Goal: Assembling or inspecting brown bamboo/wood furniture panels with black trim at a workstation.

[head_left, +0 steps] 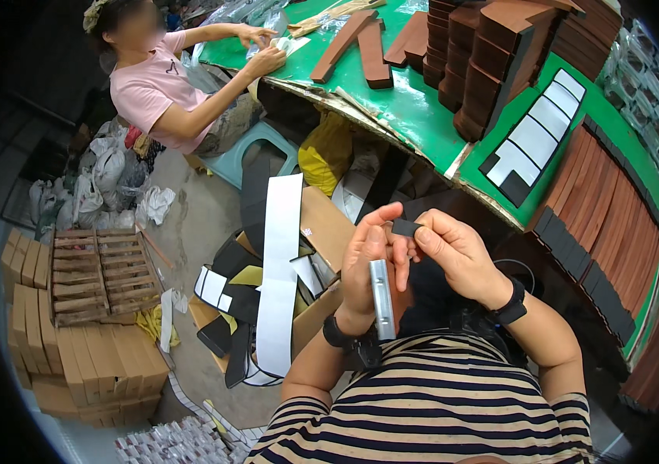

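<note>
My left hand [359, 267] is wrapped round a reddish-brown wooden block [401, 309] with a silvery metal strip [382, 298] along one side. The block stands nearly upright before my striped shirt, its upper end partly hidden by my fingers. Between thumb and fingers, my right hand [457, 251] pinches a small black pad [405, 227], level with the left fingertips. To the right on the green table [465, 174] lies a black sheet with white-backed rectangles [538, 131], some of them peeled to black. Beside it, brown blocks with black ends [596, 224] form a long row.
Curved brown blocks [492, 54] are stacked high at the back of the table. Across its far left corner a person in pink [155, 89] handles something pale. Left of me, an open carton [326, 224] bears a long white strip [279, 271]. Cartons [105, 363] and a wooden pallet [101, 274] stand farther left.
</note>
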